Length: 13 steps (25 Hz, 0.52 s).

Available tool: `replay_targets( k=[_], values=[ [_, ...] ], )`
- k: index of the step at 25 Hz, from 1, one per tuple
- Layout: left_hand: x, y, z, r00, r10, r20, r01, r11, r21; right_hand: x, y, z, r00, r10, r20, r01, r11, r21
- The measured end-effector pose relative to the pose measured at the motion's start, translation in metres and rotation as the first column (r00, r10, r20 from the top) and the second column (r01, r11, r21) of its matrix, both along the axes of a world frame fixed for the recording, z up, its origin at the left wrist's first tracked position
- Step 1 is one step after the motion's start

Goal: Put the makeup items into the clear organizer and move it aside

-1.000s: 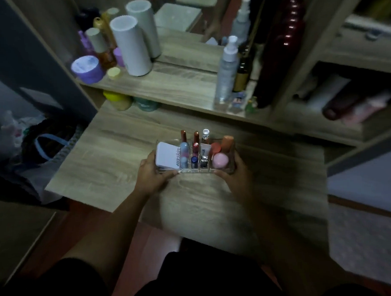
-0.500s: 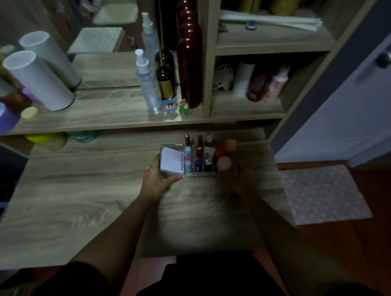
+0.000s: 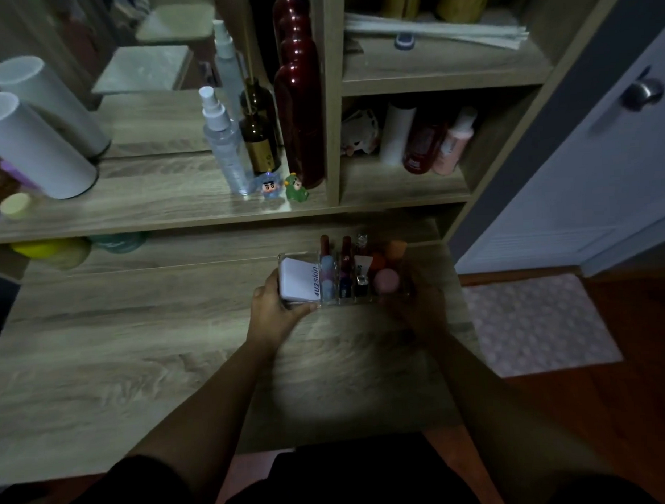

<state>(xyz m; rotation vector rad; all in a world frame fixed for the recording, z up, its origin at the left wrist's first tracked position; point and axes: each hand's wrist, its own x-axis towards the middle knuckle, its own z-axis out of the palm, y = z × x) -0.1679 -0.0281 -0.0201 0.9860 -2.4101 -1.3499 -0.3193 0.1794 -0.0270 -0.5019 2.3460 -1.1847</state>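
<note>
The wood-grain desk [image 3: 138,353] fills most of the view, and you sit at its near edge. Behind it a raised shelf [image 3: 152,205] carries two white cylinders, a clear spray bottle [image 3: 223,142], a brown bottle, a tall dark red bottle [image 3: 299,113] and two small figurines [image 3: 283,187]. A mirror stands behind these. To your right, a cubby unit [image 3: 404,189] holds more bottles. Beyond it are a pale door with a round knob [image 3: 642,92], a wooden floor and a patterned mat [image 3: 541,323]. The room is dim.

The clear organizer [image 3: 345,276] sits toward the right end of the desk, just short of the recess under the shelf. Whether it rests on the wood or is lifted cannot be told. It appears fully loaded: a white box [image 3: 298,279] on the left, upright tubes in the middle slots, a pink sponge [image 3: 386,280] and orange sponges on the right.

Your left hand [image 3: 274,306] is clamped on the organizer's left end, thumb along the front wall. Your right hand [image 3: 419,297] is at the right end, blurred and in shadow. It seems to grip the tray, but its fingers cannot be made out.

Judged from here, the risks are these. Tilting the tray could topple the tall tubes. Uneven pull from the two hands could twist it. The desk's right edge is near, so a slide that way could carry the tray over it. Pushed back too high, the tube tops could strike the shelf's underside.
</note>
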Motion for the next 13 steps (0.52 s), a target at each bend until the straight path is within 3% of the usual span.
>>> replay_targets(
  k=[8, 11, 13],
  values=[
    [-0.002, 0.000, 0.000, 1.000, -0.018, 0.025, 0.019, 1.000, -0.021, -0.013, -0.005, 0.008, 0.993, 0.110, 0.036, -0.112, 0.992, 0.057],
    [-0.001, 0.004, 0.021, 1.000, -0.009, -0.002, 0.009, 0.994, -0.106, -0.008, -0.003, 0.023, 0.990, 0.136, -0.039, -0.132, 0.987, 0.087],
    [-0.007, 0.009, 0.041, 0.994, -0.088, -0.071, 0.073, 0.980, -0.184, -0.006, -0.003, 0.034, 0.983, 0.146, -0.111, -0.135, 0.986, 0.102]
  ],
)
